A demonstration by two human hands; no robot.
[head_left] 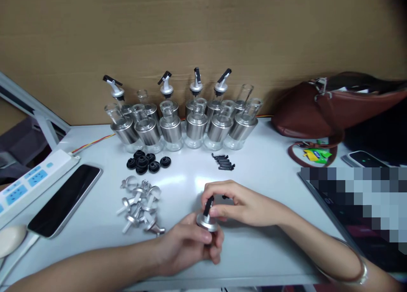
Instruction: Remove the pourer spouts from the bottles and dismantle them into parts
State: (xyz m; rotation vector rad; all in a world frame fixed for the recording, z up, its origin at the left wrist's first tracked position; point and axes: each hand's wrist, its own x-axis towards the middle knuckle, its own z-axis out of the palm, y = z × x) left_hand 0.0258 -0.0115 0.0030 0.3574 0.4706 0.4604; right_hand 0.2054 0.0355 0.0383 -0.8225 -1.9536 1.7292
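Note:
My left hand [190,246] is closed around the base of a silver pourer [206,223] near the table's front edge. The fingers of my right hand [233,201] pinch the black lever [208,206] on top of it. Left of my hands lies a pile of silver spouts [140,205]. Beyond them is a cluster of black rubber stoppers [142,159]. Several black levers [224,161] lie in a row past my right hand, and another small black piece shows partly behind it. Whatever sits under the pourer's disc is hidden by my left fingers.
Two rows of glass bottles [171,129] stand at the back, several topped with pourers. A power strip [34,184] and a phone [65,201] lie left. On the right are a brown bag [299,109], a green-yellow packet [317,155] and a dark device [337,207].

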